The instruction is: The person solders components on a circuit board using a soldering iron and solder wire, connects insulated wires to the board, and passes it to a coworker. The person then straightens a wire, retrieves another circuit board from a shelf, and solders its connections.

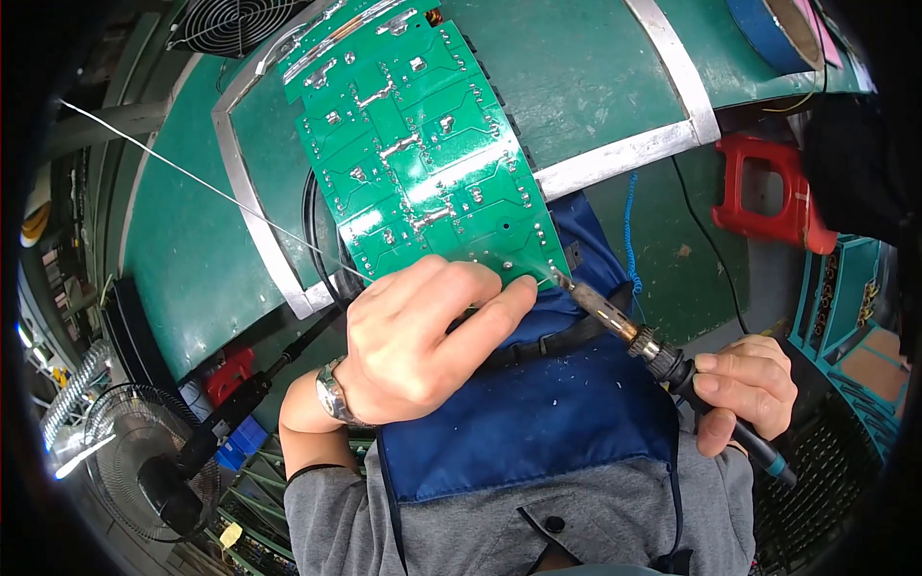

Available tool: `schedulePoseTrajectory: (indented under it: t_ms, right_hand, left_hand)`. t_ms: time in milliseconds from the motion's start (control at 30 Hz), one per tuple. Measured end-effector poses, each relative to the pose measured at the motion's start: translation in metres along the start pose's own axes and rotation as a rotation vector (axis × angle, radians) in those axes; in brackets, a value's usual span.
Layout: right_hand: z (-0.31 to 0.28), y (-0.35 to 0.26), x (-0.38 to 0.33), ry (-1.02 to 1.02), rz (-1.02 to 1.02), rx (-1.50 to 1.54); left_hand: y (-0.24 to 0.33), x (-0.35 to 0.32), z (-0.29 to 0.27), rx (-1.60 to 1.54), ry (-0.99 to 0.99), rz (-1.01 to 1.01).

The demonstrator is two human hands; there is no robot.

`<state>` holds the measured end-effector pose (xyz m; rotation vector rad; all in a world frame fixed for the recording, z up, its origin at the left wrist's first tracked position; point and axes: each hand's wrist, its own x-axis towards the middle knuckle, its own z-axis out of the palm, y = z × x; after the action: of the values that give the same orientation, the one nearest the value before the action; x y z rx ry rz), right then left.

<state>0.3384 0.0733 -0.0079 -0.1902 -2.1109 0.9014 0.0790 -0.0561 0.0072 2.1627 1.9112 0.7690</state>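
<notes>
A long green circuit board [442,154] lies with its soldered side up, its near end reaching past the table frame toward me. My left hand [423,331] is closed over that near end, its fingers curled onto the board. A thin silvery solder wire [216,190] runs from the upper left into this hand; its tip is hidden behind the fingers. My right hand [749,389] grips the dark handle of a soldering iron [619,324]. The iron's tip meets the board's near right edge, close to my left fingertips, and faint smoke shows there.
The board lies on a green table [595,82] with metal strips. A red stool [773,197] stands at the right. A blue tape roll [778,36] sits at the far right. A fan [144,470] is at lower left, and a blue coiled cord [631,230] hangs past the table.
</notes>
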Motion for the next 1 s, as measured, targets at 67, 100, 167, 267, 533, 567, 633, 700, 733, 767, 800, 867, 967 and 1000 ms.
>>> schedulePoseTrajectory:
  t_ms: [67, 100, 167, 267, 533, 567, 633, 700, 733, 767, 800, 867, 967, 1000]
  right_hand:
    - [0.002, -0.002, 0.001, -0.007, 0.014, -0.008]
    - [0.003, -0.001, 0.001, -0.012, -0.005, -0.007]
    - [0.004, 0.000, 0.001, -0.016, -0.022, -0.006]
    - [0.006, 0.001, -0.003, -0.019, -0.082, -0.008]
    - [-0.006, 0.008, -0.012, 0.073, -0.011, -0.021]
    - [-0.006, 0.008, -0.014, 0.130, 0.042, -0.032]
    - [-0.007, 0.011, -0.005, 0.173, 0.082, -0.135]
    - [-0.006, 0.021, -0.001, 0.294, 0.152, -0.268]
    - [-0.007, 0.027, 0.004, 0.402, 0.207, -0.219]
    - [-0.006, 0.040, 0.011, 0.506, 0.250, -0.152]
    - [-0.014, 0.058, 0.018, 0.555, 0.173, -0.255]
    - [-0.021, 0.081, 0.042, 0.671, 0.170, -0.350]
    - [-0.034, 0.112, 0.071, 0.747, 0.160, -0.496]
    - [-0.044, 0.127, 0.075, 0.683, 0.124, -0.603]
  left_hand:
    - [0.001, 0.000, 0.001, 0.011, 0.004, 0.001]
    - [0.000, 0.001, 0.003, 0.011, 0.003, 0.000]
    - [-0.001, 0.002, 0.005, 0.014, 0.003, 0.015]
    - [-0.003, 0.004, 0.007, 0.021, 0.006, 0.044]
    - [-0.017, -0.001, 0.002, -0.035, 0.085, -0.012]
    - [-0.020, -0.002, 0.004, -0.030, 0.088, -0.011]
    - [-0.025, -0.003, 0.006, -0.108, 0.202, 0.018]
    - [-0.025, 0.003, 0.007, -0.116, 0.228, 0.025]
    - [-0.025, 0.003, 0.010, -0.111, 0.246, -0.009]
    - [-0.024, 0.003, 0.012, -0.092, 0.270, -0.050]
    - [-0.021, 0.006, 0.015, -0.123, 0.285, -0.068]
    - [-0.020, 0.016, 0.023, -0.170, 0.337, -0.035]
    - [-0.017, 0.042, 0.041, -0.233, 0.422, 0.014]
    - [-0.016, 0.050, 0.045, -0.267, 0.433, -0.004]
